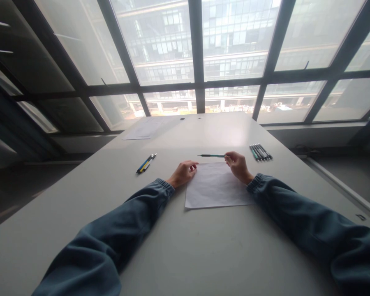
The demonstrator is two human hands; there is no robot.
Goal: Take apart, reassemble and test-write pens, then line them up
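My right hand [238,166] pinches one end of a slim dark pen [214,156] with teal parts. The pen lies level in the air near the far edge of a white paper sheet [217,187], its thin tip pointing left. Beside the sheet's upper left corner rests my left hand [183,173], fingers loosely curved and apart, with nothing visible in them. Part of the sheet's right side is hidden under my right hand and sleeve.
Several dark and green pens [261,152] lie side by side on the right of the white table [179,250]. A few pens, blue and yellow among them [146,164], lie at the left. More paper [143,129] sits far left, before large windows [234,41].
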